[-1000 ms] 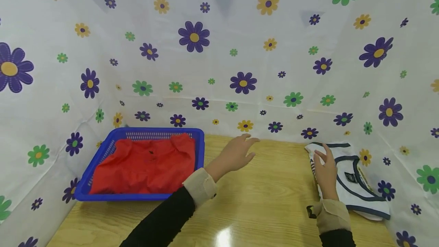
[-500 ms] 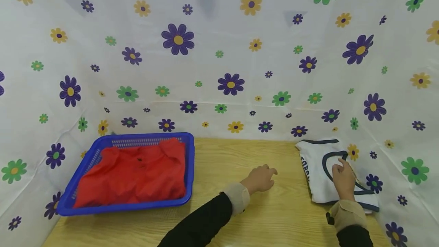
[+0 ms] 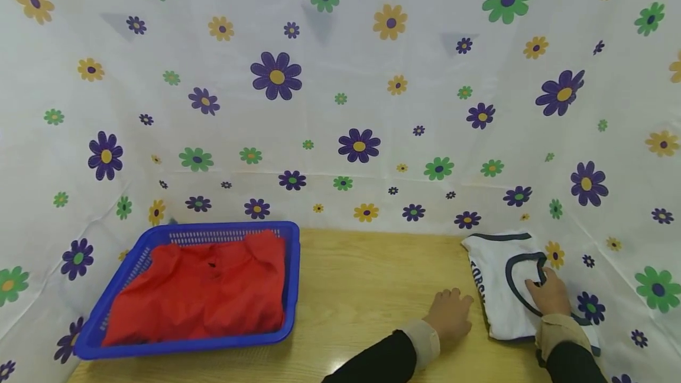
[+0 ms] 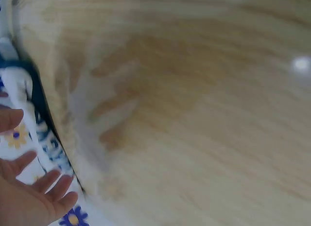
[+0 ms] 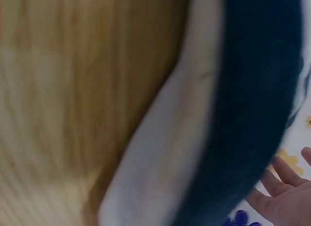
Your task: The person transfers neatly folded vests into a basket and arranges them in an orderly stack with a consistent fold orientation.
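Note:
A folded white shirt (image 3: 497, 294) with dark trim and dark lettering along its left side lies on the table at the right. Over the shirt's collar is my right hand (image 3: 550, 294), its fingertips at the neckline. In the right wrist view its fingers (image 5: 273, 184) spread loosely beside the wide dark trim (image 5: 243, 104). My left hand (image 3: 449, 315) hovers low over the table just left of the shirt, fingers relaxed and holding nothing. The left wrist view has the shirt's lettered edge (image 4: 51, 146) close to the left hand (image 4: 29, 199).
A blue plastic basket (image 3: 186, 349) holding a folded red garment (image 3: 202, 294) stands at the left on the wooden table (image 3: 367, 276). A white flower-print cloth (image 3: 330, 105) hangs behind and along both sides.
My left hand has moved right and nearer, from beside the basket to beside the shirt. My right hand has shifted from the shirt's left side across to its collar. The view has turned slightly right.

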### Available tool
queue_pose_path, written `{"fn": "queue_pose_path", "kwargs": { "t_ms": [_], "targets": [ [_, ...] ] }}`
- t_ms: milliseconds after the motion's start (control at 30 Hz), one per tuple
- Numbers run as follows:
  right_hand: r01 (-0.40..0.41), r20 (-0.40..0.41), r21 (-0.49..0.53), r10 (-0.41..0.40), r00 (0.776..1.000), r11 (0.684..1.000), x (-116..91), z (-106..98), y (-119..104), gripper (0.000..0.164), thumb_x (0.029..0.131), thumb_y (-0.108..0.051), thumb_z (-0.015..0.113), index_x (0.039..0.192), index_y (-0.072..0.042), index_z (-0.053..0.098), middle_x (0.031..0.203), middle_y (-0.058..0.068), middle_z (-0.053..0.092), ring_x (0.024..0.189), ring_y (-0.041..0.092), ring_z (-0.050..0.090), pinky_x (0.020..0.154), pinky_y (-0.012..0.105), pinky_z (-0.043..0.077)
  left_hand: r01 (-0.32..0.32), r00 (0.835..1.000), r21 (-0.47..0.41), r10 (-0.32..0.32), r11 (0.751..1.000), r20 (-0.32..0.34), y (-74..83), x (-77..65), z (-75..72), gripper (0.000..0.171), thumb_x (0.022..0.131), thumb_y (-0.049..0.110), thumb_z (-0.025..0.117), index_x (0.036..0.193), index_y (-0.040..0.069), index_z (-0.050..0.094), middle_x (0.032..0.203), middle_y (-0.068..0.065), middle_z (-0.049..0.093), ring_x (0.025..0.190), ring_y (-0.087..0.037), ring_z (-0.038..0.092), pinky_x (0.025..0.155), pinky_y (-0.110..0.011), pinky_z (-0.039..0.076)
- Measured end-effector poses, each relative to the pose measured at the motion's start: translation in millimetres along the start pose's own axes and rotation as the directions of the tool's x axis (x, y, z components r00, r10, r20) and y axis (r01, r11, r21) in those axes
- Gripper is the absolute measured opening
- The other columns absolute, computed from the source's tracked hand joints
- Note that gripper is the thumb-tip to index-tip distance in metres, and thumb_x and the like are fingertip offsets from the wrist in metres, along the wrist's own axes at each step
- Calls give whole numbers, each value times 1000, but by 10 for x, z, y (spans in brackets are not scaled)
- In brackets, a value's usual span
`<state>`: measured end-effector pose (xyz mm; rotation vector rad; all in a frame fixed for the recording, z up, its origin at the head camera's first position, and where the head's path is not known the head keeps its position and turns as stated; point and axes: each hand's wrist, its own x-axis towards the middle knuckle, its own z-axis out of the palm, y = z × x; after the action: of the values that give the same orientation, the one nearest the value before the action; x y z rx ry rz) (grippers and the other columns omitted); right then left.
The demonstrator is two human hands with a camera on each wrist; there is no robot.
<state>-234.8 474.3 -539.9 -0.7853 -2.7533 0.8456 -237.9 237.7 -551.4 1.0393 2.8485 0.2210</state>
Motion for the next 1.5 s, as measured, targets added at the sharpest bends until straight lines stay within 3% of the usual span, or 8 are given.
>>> {"fn": "queue_pose_path", "kwargs": {
  "t_ms": [133,233,367,467,533,933,1200,1500],
  "targets": [
    [-8,-16,-62,7,1000,998,-87,29,142,60,84,-16,54,128,21,34,122,46,42,111,58,44,91,62,39,-67,996,34,69,997,-65,240,-3,118,50,86,39,61,132,30,45,133,4,44,120,-11,44,100,-25,38],
    [-46,-8,-101,46,999,994,-159,82,201,62,83,-18,56,128,18,32,119,46,42,109,59,43,89,64,38,-134,983,137,149,981,-106,365,-14,176,56,84,40,63,136,33,42,142,3,39,125,-10,41,103,-25,36],
    [-130,67,-168,142,988,977,-191,168,255,70,86,-25,54,136,13,23,130,44,32,119,59,34,98,66,29,-225,971,274,238,935,-11,473,-66,164,62,83,45,64,139,43,38,149,11,33,132,-6,34,106,-25,32],
    [-154,120,-228,185,975,961,-189,209,285,73,87,-29,53,136,14,20,133,43,26,122,60,29,101,68,24,-265,963,247,245,932,109,518,-113,112,60,85,42,62,139,48,36,145,20,34,133,-1,32,107,-23,30],
    [-148,127,-251,184,975,957,-191,222,299,72,87,-30,53,134,15,23,132,43,27,121,60,30,101,68,24,-269,960,220,242,938,144,530,-127,93,59,86,39,63,138,47,37,141,22,38,131,0,35,107,-23,30],
    [-45,110,-230,72,991,972,-145,365,205,65,87,-31,51,131,12,30,131,43,25,122,63,24,100,70,20,-289,954,158,270,944,128,364,30,191,50,87,33,64,132,45,45,129,22,49,118,-4,45,104,-24,33],
    [62,108,-203,-41,993,977,-180,475,19,63,86,-29,53,131,11,32,133,41,27,123,61,24,97,72,20,-311,950,195,296,930,103,179,-37,25,41,90,33,59,129,42,49,116,17,52,104,-4,47,95,-21,36],
    [242,141,-233,-213,967,942,-210,556,-155,63,84,-28,59,130,9,39,131,38,36,122,57,32,96,71,25,-317,939,136,291,939,183,96,-97,-112,44,85,33,66,124,43,51,114,14,48,101,-6,41,96,-23,33]
  ]
}}
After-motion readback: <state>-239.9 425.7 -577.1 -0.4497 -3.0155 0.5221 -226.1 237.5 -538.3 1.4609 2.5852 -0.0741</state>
